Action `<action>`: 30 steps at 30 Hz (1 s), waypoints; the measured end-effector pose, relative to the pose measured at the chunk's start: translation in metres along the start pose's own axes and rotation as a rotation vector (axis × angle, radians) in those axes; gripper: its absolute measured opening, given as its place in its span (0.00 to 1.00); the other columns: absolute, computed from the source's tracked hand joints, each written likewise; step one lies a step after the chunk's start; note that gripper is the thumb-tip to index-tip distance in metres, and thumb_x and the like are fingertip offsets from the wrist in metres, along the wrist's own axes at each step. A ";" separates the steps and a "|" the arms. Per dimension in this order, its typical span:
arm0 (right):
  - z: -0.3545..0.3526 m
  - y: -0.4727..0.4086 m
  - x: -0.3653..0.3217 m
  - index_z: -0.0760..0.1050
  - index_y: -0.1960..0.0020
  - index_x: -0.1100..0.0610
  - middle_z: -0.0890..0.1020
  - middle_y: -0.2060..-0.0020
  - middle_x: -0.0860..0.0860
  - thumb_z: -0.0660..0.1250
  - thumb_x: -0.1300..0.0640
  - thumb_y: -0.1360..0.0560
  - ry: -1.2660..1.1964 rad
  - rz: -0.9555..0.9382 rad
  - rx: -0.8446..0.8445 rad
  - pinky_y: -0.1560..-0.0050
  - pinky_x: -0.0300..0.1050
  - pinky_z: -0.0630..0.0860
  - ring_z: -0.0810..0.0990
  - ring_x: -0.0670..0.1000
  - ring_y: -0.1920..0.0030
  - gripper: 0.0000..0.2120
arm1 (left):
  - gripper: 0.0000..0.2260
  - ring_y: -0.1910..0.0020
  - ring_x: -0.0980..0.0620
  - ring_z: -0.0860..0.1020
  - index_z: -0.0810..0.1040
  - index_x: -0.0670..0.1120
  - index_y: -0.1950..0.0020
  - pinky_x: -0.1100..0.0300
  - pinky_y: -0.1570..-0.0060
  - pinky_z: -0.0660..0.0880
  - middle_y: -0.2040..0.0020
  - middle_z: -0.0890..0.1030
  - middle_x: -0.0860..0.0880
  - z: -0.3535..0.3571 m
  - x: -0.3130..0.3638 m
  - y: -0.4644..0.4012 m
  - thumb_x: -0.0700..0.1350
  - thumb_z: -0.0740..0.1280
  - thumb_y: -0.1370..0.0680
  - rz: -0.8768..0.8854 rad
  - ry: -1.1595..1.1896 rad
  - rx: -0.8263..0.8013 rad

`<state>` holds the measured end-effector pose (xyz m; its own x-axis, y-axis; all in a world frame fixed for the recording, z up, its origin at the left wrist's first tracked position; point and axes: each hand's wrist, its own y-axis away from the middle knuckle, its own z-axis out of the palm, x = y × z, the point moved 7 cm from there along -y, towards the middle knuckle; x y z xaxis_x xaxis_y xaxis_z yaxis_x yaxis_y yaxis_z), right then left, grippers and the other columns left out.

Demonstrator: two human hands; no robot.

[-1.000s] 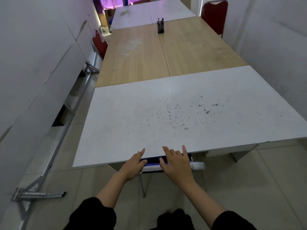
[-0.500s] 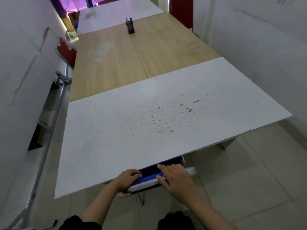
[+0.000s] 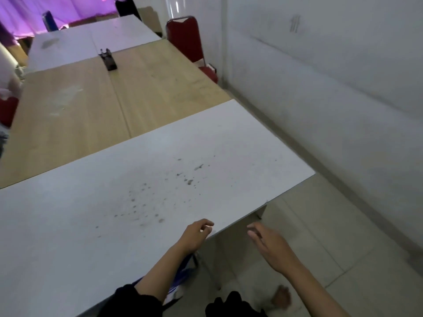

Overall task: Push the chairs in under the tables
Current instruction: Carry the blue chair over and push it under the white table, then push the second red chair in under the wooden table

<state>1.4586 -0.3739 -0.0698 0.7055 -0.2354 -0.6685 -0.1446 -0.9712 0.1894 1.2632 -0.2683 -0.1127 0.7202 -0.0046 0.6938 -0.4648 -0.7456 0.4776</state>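
Observation:
A blue chair (image 3: pixel 183 271) shows only as a strip of its back under the near edge of the white table (image 3: pixel 137 191), mostly hidden by my left forearm. My left hand (image 3: pixel 196 234) hovers over that table edge, fingers loosely curled, holding nothing. My right hand (image 3: pixel 267 245) is in the air to the right of the table edge, fingers apart, empty. A red chair (image 3: pixel 185 37) stands out from the wooden table (image 3: pixel 91 106) at the far right, by the wall. Another red chair (image 3: pixel 8 110) peeks out at the left edge.
A small black holder (image 3: pixel 109 61) stands on the wooden table. Behind it is a further white table (image 3: pixel 91 42) with a dark chair (image 3: pixel 127 8) and a blue chair back (image 3: pixel 49 20). A white wall (image 3: pixel 332 88) runs close along the right, leaving a narrow tiled aisle (image 3: pixel 320 225).
Both hands have let go of the blue chair's back, which now sits further under the table. The view has swung to the right, and the right hand has moved away to the right.

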 end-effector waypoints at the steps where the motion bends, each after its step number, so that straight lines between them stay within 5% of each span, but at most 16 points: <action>1: -0.026 -0.005 0.019 0.72 0.41 0.48 0.79 0.53 0.42 0.55 0.44 0.21 -0.003 0.016 0.033 0.53 0.41 0.75 0.77 0.42 0.54 0.14 | 0.12 0.46 0.53 0.76 0.75 0.49 0.38 0.64 0.47 0.70 0.41 0.79 0.49 0.017 0.026 -0.016 0.46 0.59 0.19 0.021 0.007 -0.014; 9: -0.203 -0.040 0.119 0.73 0.44 0.50 0.81 0.55 0.44 0.56 0.47 0.20 0.068 0.039 0.199 0.54 0.46 0.77 0.79 0.46 0.55 0.11 | 0.10 0.48 0.54 0.78 0.76 0.53 0.41 0.67 0.52 0.71 0.46 0.80 0.53 0.116 0.208 -0.122 0.48 0.60 0.19 0.193 0.027 -0.093; 13: -0.248 -0.069 0.149 0.72 0.42 0.49 0.80 0.56 0.44 0.56 0.46 0.20 0.045 0.048 0.199 0.54 0.44 0.76 0.78 0.44 0.54 0.12 | 0.11 0.49 0.54 0.78 0.75 0.49 0.38 0.76 0.63 0.72 0.44 0.79 0.52 0.139 0.261 -0.154 0.47 0.60 0.19 0.229 0.060 -0.098; 20: -0.297 -0.150 0.191 0.72 0.41 0.50 0.80 0.56 0.44 0.56 0.47 0.20 0.012 0.003 0.170 0.56 0.39 0.73 0.78 0.43 0.55 0.12 | 0.11 0.47 0.53 0.78 0.75 0.51 0.38 0.61 0.45 0.73 0.43 0.79 0.50 0.165 0.322 -0.239 0.47 0.59 0.19 0.219 0.067 -0.084; 26: -0.355 -0.222 0.226 0.72 0.41 0.49 0.78 0.59 0.41 0.57 0.48 0.20 0.006 -0.006 0.118 0.57 0.38 0.72 0.77 0.42 0.56 0.11 | 0.10 0.49 0.53 0.78 0.75 0.50 0.39 0.58 0.45 0.75 0.44 0.79 0.48 0.172 0.388 -0.330 0.46 0.59 0.19 0.212 0.104 -0.058; 30: -0.404 -0.269 0.254 0.72 0.42 0.49 0.78 0.59 0.41 0.59 0.49 0.21 0.006 0.023 0.159 0.55 0.42 0.74 0.77 0.42 0.56 0.10 | 0.11 0.50 0.53 0.80 0.75 0.48 0.38 0.69 0.55 0.72 0.44 0.80 0.48 0.173 0.437 -0.382 0.44 0.59 0.19 0.235 0.127 -0.087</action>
<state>1.9571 -0.1572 -0.0003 0.7047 -0.2581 -0.6609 -0.2685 -0.9592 0.0884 1.8444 -0.1012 -0.0856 0.5197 -0.0832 0.8503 -0.6581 -0.6737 0.3363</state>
